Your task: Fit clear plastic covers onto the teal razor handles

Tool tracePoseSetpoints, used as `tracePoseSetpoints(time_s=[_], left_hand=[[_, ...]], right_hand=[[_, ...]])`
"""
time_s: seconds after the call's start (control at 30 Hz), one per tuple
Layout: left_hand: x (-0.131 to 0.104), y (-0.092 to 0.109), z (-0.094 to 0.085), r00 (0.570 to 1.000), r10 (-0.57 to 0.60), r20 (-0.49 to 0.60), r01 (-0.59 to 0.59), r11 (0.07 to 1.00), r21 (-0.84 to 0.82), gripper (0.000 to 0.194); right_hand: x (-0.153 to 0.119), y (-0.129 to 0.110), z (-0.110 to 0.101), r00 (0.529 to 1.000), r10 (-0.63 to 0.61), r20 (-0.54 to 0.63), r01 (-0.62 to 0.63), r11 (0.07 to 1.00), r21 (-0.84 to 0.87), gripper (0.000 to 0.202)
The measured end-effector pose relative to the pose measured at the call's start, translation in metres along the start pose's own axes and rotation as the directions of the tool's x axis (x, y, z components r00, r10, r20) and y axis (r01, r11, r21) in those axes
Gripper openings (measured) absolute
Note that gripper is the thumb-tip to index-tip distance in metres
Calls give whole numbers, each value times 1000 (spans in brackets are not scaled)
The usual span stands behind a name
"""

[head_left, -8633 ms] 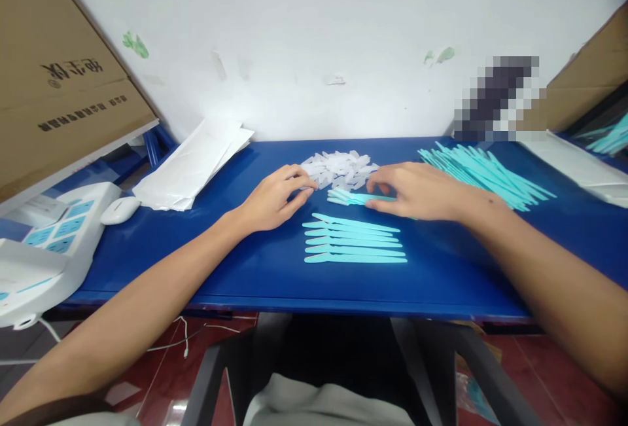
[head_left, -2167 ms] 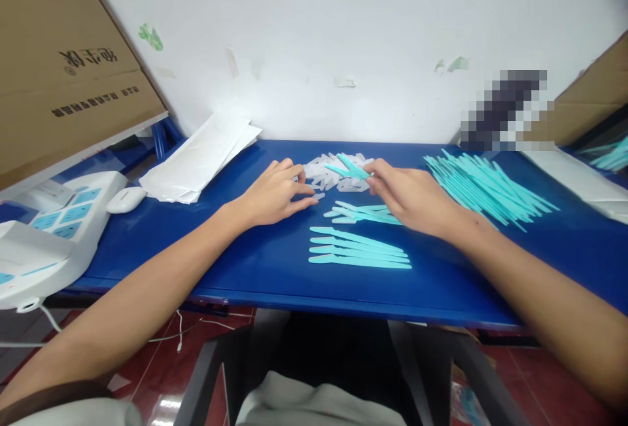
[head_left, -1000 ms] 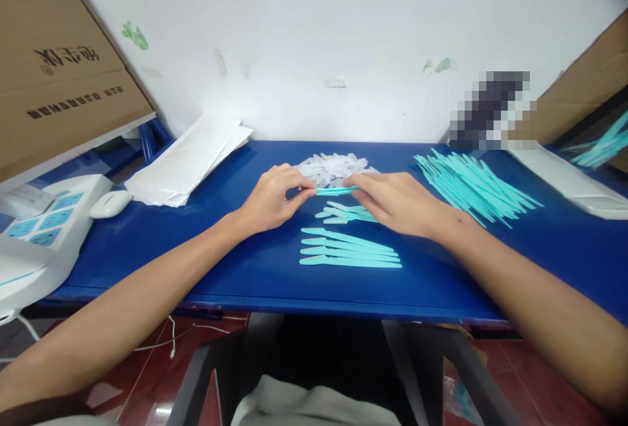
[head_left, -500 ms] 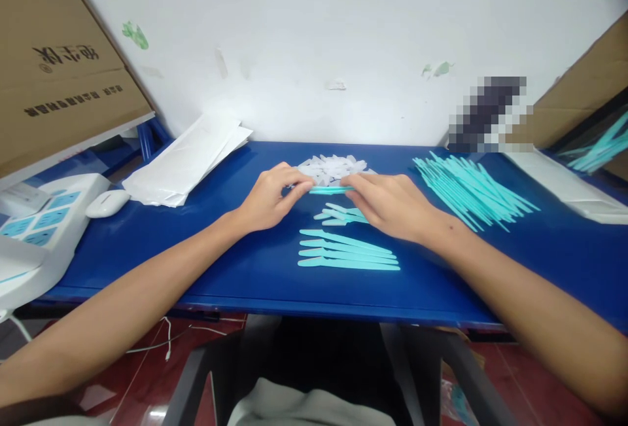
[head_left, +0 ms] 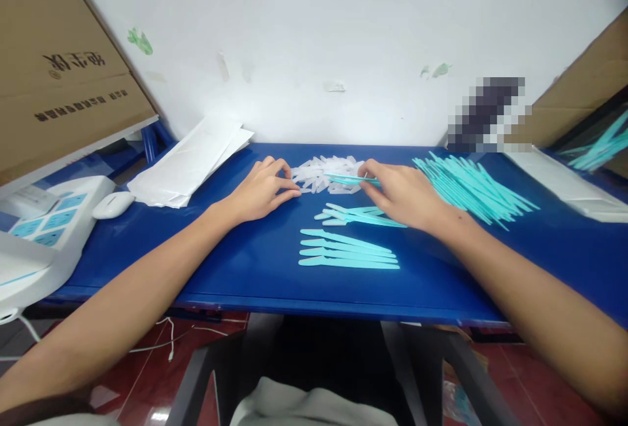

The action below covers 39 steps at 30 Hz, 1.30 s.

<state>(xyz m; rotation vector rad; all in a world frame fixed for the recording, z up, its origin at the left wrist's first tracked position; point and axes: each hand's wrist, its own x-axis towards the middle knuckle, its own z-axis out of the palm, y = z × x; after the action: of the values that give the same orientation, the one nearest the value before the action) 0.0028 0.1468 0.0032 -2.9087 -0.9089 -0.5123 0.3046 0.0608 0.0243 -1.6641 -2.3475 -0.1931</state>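
My right hand (head_left: pixel 400 192) is closed around the handles of teal eyebrow razors (head_left: pixel 346 178), whose heads point left over a pile of translucent white blade covers (head_left: pixel 314 171). How many it holds I cannot make out. My left hand (head_left: pixel 267 187) is at the left edge of that pile, thumb and fingers apart, with nothing visible between them. Nearer to me, a few loose razors (head_left: pixel 360 216) lie crossed over one another below the right hand. In front of these, several more razors (head_left: pixel 348 252) form a fanned row, heads to the left.
A large heap of teal razors (head_left: pixel 473 187) lies on the blue table (head_left: pixel 235 269) at right. White paper sheets (head_left: pixel 191 161), a white earphone case (head_left: pixel 112 205) and a white power strip (head_left: pixel 73 216) are at left. A cardboard box (head_left: pixel 73 72) leans there.
Both hands held the teal razors between them; the left has let go and moved left. My right hand has shifted right with the razors, uncovering more of the blade-cover pile.
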Motion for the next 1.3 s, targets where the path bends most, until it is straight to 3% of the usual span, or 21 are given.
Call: tracePoseSetpoints(time_s=[0.33, 0.57, 0.67, 0.93, 1.03, 1.13, 1.23, 1.3], left_hand=[[0, 12, -8, 988, 120, 96, -120, 993, -4, 22], [-1, 13, -12, 989, 75, 128, -81, 996, 41, 40], [-2, 11, -15, 985, 97, 146, -94, 995, -27, 36], [-4, 9, -15, 979, 85, 183, -44, 976, -213, 24], [-4, 11, -10, 989, 90, 115, -61, 971, -232, 19], [-2, 16, -3, 996, 51, -79, -67, 974, -216, 27], [-1, 22, 0, 955, -18, -297, -49, 975, -216, 36], [0, 25, 0, 923, -53, -382, -40, 971, -234, 33]], right_hand=[[0, -6, 2, 999, 36, 19, -36, 999, 33, 34], [2, -8, 6, 981, 186, -57, -184, 982, 38, 40], [2, -6, 5, 969, 240, -61, -238, 970, 39, 41], [3, -4, 2, 970, 243, -14, -239, 960, 145, 37], [3, -4, 5, 973, 227, -51, -218, 967, 133, 36], [2, -3, 6, 974, 216, -73, -206, 971, 117, 35], [2, -4, 6, 977, 205, -63, -197, 974, 109, 35], [2, -6, 5, 977, 208, -42, -201, 972, 123, 37]])
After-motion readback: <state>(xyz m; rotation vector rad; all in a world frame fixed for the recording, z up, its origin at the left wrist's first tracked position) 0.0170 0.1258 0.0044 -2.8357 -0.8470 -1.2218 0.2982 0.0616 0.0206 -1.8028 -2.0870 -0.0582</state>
